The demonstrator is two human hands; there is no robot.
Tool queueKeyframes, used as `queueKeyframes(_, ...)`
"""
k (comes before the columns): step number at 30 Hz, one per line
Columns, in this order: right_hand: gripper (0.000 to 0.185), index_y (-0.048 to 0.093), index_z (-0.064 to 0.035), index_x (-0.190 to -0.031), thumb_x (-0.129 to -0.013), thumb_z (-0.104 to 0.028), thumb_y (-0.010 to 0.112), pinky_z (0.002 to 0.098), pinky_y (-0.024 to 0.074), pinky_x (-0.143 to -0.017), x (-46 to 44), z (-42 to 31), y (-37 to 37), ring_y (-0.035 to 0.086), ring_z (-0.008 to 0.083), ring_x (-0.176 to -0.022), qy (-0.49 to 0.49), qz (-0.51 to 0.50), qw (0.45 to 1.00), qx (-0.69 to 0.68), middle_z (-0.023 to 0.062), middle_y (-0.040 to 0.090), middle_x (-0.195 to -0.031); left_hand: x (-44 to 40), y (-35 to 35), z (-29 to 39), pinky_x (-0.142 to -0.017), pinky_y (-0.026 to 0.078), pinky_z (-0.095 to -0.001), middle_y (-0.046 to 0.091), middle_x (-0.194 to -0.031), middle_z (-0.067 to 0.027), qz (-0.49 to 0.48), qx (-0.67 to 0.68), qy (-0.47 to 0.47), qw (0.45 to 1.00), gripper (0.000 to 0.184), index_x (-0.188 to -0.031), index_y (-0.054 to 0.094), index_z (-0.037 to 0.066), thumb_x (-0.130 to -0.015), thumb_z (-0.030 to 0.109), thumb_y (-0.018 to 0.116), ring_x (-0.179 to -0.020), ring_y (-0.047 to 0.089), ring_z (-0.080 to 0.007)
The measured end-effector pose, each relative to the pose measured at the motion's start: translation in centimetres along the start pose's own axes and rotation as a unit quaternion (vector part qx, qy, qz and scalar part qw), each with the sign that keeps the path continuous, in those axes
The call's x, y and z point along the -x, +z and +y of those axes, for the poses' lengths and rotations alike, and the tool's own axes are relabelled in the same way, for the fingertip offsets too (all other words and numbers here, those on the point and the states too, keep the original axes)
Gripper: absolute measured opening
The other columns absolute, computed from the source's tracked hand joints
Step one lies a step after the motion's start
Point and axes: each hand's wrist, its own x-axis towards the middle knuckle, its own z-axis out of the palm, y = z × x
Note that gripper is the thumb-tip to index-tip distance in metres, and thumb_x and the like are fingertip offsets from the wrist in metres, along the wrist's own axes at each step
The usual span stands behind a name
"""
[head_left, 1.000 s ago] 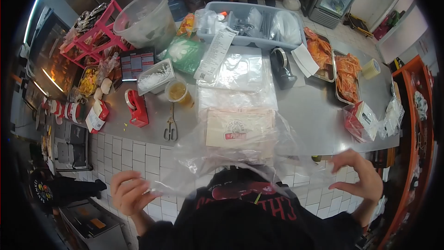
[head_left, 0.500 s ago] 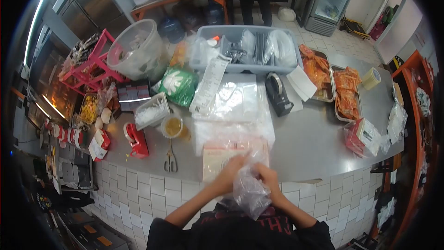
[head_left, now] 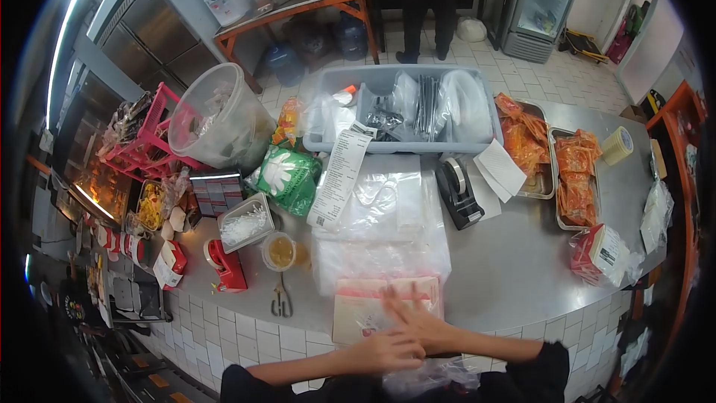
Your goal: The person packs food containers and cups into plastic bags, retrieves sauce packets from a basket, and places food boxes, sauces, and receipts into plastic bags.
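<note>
My right hand (head_left: 421,325) is open, its blurred fingers spread over a pale paper sheet or flat box (head_left: 354,313) with a pinkish band at the table's front edge. Crossing in front of it, my left hand (head_left: 388,351) has its fingers stretched towards the right wrist; I see nothing in them. A crumpled clear plastic bag (head_left: 432,379) shows below both hands, against my body. What supports it is hidden. Behind the paper lies a stack of clear plastic bags (head_left: 380,201), partly under a long printed receipt (head_left: 339,179).
A grey-blue divided bin (head_left: 403,145) stands behind the stack, a black tape dispenser (head_left: 461,198) to its right. Trays of orange packets (head_left: 576,179) lie farther right. To the left are scissors (head_left: 282,302), a lidded cup (head_left: 281,251) and a red tape dispenser (head_left: 226,265).
Both hands were closed around the crumpled clear bag; now they are crossed, the right one spread, and the bag is lower by my body. The camera view has shifted, too.
</note>
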Motion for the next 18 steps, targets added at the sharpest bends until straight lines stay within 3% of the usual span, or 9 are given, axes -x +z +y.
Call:
queueKeyframes(1, 0.077, 0.027, -0.0039, -0.135, -0.071, -0.030, 0.059, 0.0633, 0.0108, -0.102, -1.3, 0.3, -0.2, 0.008, 0.0336, -0.136, -0.085, 0.032, 0.995, -0.044, 0.0215, 0.009, -0.145, -0.4, 0.1, -0.1, -0.093, 0.036, -0.0365, 0.052, -0.119, -0.0059, -0.101, -0.008, 0.030, 0.994, 0.022, -0.102, 0.055, 0.011, -0.081, 0.020, 0.053, -0.103, 0.052, -0.0197)
queueKeyframes(3, 0.071, 0.033, -0.0020, -0.132, -0.071, -0.028, 0.058, 0.0621, 0.0107, -0.103, -3.6, 0.2, 0.3, 0.009, 0.0292, -0.137, -0.175, 0.062, 0.979, -0.087, 0.0206, 0.006, -0.146, 0.1, 3.3, -1.4, -0.093, 0.036, -0.0360, 0.052, -0.118, -0.0069, -0.077, -0.071, 0.053, 0.993, 0.024, -0.103, 0.054, 0.011, -0.082, 0.023, 0.051, -0.101, 0.051, -0.0201)
queueKeyframes(5, 0.057, 0.046, 0.0010, -0.120, -0.071, -0.026, 0.058, 0.0539, 0.0235, -0.103, -5.5, -0.3, 1.2, 0.026, 0.0287, -0.131, -0.359, 0.017, 0.910, -0.205, 0.0211, 0.028, -0.139, -0.3, 3.8, -2.1, -0.093, 0.035, -0.0354, 0.051, -0.117, -0.0080, -0.054, -0.134, 0.074, 0.987, 0.027, -0.104, 0.052, 0.011, -0.083, 0.026, 0.048, -0.099, 0.051, -0.0206)
queueKeyframes(8, 0.054, 0.046, 0.0008, -0.119, -0.072, -0.025, 0.057, 0.0521, 0.0254, -0.101, -6.0, -0.8, 1.5, 0.029, 0.0284, -0.128, -0.411, -0.075, 0.861, -0.292, 0.0201, 0.032, -0.136, -3.1, 0.0, -4.0, -0.090, 0.035, -0.0352, 0.050, -0.106, -0.0151, -0.353, 0.060, 0.092, 0.929, 0.035, -0.113, 0.050, 0.008, -0.091, 0.031, 0.036, -0.097, 0.049, -0.0268)
queueKeyframes(9, 0.054, 0.047, 0.0007, -0.118, -0.072, -0.025, 0.056, 0.0514, 0.0260, -0.101, -5.9, -0.6, 1.3, 0.030, 0.0283, -0.127, -0.404, -0.093, 0.858, -0.304, 0.0198, 0.033, -0.135, -2.4, -0.8, -3.1, -0.089, 0.036, -0.0349, 0.051, -0.106, -0.0152, -0.270, 0.251, -0.074, 0.927, 0.033, -0.110, 0.053, 0.006, -0.089, 0.029, 0.043, -0.100, 0.047, -0.0287)
queueKeyframes(10, 0.053, 0.047, 0.0006, -0.118, -0.073, -0.024, 0.056, 0.0508, 0.0266, -0.100, -5.8, -0.5, 1.2, 0.031, 0.0282, -0.126, -0.396, -0.109, 0.857, -0.311, 0.0194, 0.034, -0.133, -1.7, -1.2, -2.9, -0.089, 0.036, -0.0349, 0.051, -0.106, -0.0152, -0.262, 0.249, -0.080, 0.929, 0.033, -0.110, 0.053, 0.006, -0.089, 0.029, 0.043, -0.100, 0.047, -0.0287)
queueKeyframes(14, 0.049, 0.048, 0.0003, -0.117, -0.074, -0.023, 0.055, 0.0484, 0.0292, -0.099, -5.1, -0.4, 1.0, 0.035, 0.0278, -0.123, -0.366, -0.145, 0.860, -0.324, 0.0181, 0.038, -0.129, 3.4, -2.8, 0.6, -0.092, 0.037, -0.0385, 0.052, -0.107, -0.0108, 0.131, 0.152, -0.225, 0.953, 0.029, -0.105, 0.058, 0.006, -0.076, 0.011, 0.062, -0.108, 0.044, -0.0277)
queueKeyframes(16, 0.048, 0.049, 0.0002, -0.116, -0.074, -0.022, 0.054, 0.0472, 0.0305, -0.098, -4.7, -0.6, 0.8, 0.037, 0.0276, -0.121, -0.353, -0.159, 0.865, -0.320, 0.0175, 0.041, -0.127, 7.0, -1.4, 3.5, -0.094, 0.036, -0.0385, 0.049, -0.115, -0.0076, 0.317, 0.126, -0.402, 0.850, 0.041, -0.114, 0.052, 0.008, -0.075, 0.007, 0.064, -0.110, 0.044, -0.0247)
queueKeyframes(18, 0.046, 0.049, 0.0000, -0.116, -0.075, -0.021, 0.054, 0.0460, 0.0317, -0.097, -4.4, -1.0, 0.6, 0.039, 0.0274, -0.119, -0.338, -0.164, 0.875, -0.306, 0.0168, 0.043, -0.124, 12.1, 5.4, 5.5, -0.099, 0.031, -0.0384, 0.038, -0.128, -0.0087, 0.500, 0.170, -0.516, 0.675, 0.053, -0.128, 0.038, 0.010, -0.081, 0.017, 0.062, -0.117, 0.039, -0.0240)
